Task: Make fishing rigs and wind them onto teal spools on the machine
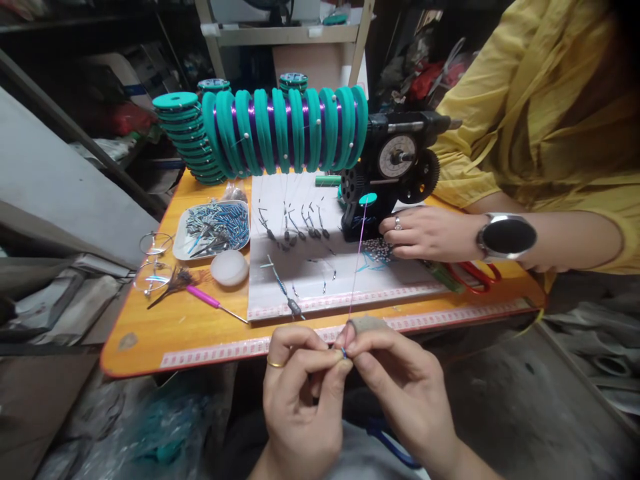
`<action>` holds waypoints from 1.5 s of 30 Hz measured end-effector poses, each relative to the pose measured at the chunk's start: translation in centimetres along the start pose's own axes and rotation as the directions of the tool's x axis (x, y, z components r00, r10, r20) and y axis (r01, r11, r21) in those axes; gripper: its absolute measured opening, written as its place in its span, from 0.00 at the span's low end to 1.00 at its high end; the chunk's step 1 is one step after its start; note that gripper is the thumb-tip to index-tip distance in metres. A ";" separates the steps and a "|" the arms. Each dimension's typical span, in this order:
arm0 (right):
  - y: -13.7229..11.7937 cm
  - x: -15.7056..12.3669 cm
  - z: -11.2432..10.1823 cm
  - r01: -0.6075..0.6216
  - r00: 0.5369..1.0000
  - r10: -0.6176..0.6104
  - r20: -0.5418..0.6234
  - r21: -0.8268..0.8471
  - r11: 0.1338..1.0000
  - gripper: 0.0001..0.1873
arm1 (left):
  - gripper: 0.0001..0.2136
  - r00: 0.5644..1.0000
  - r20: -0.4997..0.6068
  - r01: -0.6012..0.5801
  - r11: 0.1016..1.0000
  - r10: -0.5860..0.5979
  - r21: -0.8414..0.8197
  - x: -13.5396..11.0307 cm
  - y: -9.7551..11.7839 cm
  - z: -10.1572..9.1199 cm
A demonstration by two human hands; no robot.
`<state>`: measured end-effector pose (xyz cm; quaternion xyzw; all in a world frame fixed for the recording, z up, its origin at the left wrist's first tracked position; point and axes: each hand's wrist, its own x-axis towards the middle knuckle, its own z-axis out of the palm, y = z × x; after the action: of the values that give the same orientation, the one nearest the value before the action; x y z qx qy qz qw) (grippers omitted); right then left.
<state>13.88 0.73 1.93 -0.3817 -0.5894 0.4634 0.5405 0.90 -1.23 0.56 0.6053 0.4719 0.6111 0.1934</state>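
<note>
Pinching a small blue bead (344,352) between both sets of fingertips, the left hand (299,393) and right hand (400,380) are held below the table edge (210,357); the purple line (357,260) is best kept taut.

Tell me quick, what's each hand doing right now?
Left hand: closed, pinching a small blue bead on the thread.
Right hand: closed, pinching the same thread.

Glossy orange table (200,333); teal plastic spools (285,130); shiny purple thread (357,260)
</note>
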 end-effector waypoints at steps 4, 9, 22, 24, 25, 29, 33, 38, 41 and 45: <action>-0.2 0.4 0.0 0.069 0.997 -0.068 0.023 -0.012 0.998 0.06 | 0.07 1.000 -0.010 0.025 0.999 -0.025 -0.022 0.1 0.2 0.1; 0.0 0.6 0.0 0.078 0.996 -0.079 0.045 0.017 0.997 0.06 | 0.07 0.999 -0.011 0.036 0.999 -0.037 -0.036 0.0 0.3 0.2; -0.6 3.7 -2.1 0.621 0.754 -0.461 0.468 -0.278 0.733 0.27 | 0.09 0.987 0.159 0.022 0.995 -0.037 0.094 1.5 -0.2 -2.8; -1.1 4.8 -2.2 0.677 0.696 -0.446 0.563 -0.306 0.669 0.26 | 0.09 0.985 0.168 0.020 0.996 -0.035 0.092 1.7 -0.1 -3.0; -1.3 5.2 -2.2 0.694 0.674 -0.434 0.598 -0.312 0.649 0.25 | 0.09 0.985 0.171 0.023 0.996 -0.038 0.087 1.7 -0.1 -3.0; -1.6 6.5 -2.4 0.733 0.597 -0.412 0.688 -0.260 0.628 0.16 | 0.09 0.981 0.187 0.035 0.997 -0.046 0.063 1.9 0.0 -3.2; -1.2 7.1 -2.2 0.759 0.572 -0.476 0.668 -0.212 0.615 0.08 | 0.07 0.972 0.205 0.107 0.993 -0.116 0.054 2.2 0.0 -3.5; -1.2 7.9 -2.0 0.764 0.562 -0.500 0.659 -0.182 0.619 0.07 | 0.05 0.925 0.282 0.279 0.959 -0.254 -0.051 3.2 0.1 -3.9; -1.5 8.0 -2.0 0.756 0.568 -0.508 0.647 -0.166 0.633 0.08 | 0.04 0.884 0.340 0.390 0.908 -0.321 -0.155 4.0 0.2 -4.3; -2.0 6.6 -2.0 0.699 0.702 -0.527 0.479 -0.325 0.637 0.08 | 0.06 0.879 0.321 0.429 0.878 -0.352 -0.211 4.5 0.1 -4.5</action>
<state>15.18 6.70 5.73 -0.1906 -0.8642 0.1435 0.4430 -4.11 0.81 3.97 0.5420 0.4642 0.5290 0.4593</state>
